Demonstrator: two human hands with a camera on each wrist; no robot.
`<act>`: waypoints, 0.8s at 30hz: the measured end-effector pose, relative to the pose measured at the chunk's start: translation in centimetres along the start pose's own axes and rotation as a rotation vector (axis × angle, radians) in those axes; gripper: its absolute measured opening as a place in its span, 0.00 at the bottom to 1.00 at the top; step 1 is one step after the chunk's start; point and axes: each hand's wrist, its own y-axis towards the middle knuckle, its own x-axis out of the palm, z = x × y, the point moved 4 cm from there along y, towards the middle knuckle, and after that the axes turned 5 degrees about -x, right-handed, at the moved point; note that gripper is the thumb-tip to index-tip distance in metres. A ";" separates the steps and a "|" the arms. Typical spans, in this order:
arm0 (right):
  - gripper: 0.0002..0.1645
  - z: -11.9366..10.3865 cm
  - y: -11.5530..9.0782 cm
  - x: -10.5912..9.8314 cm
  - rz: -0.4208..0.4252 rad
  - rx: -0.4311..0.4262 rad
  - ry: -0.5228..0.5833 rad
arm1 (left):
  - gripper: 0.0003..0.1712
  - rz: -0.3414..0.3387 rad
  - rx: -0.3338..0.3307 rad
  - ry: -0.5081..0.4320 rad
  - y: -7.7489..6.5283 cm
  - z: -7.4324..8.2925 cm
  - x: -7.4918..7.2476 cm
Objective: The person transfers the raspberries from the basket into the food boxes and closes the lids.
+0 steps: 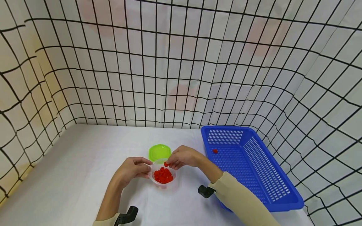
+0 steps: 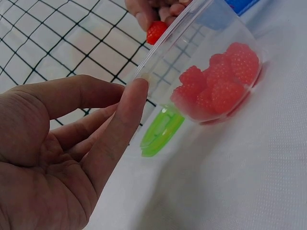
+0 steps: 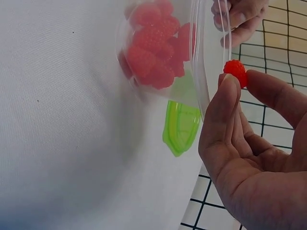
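A clear plastic tub stands on the white cloth, holding several red raspberries. My left hand pinches the tub's rim between thumb and forefinger, as the left wrist view shows at the rim. Over the tub's far right edge, my right hand pinches a single raspberry between thumb and forefinger. The fruit is level with the rim in the right wrist view. Just behind the tub lies a bright green lid.
A large blue plastic basket stands on the right, partly behind my right forearm. One raspberry lies inside it near the far left corner. Black wire mesh with white sheeting behind it encloses the back and sides of the table.
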 end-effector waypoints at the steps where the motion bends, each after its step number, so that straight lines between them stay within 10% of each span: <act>1: 0.13 0.0 0.0 0.0 0.002 0.001 -0.001 | 0.19 -0.001 0.000 -0.001 0.0 0.0 0.0; 24: 0.18 0.1 -0.1 -0.1 0.000 0.009 -0.007 | 0.19 -0.011 0.011 -0.011 0.1 0.0 0.1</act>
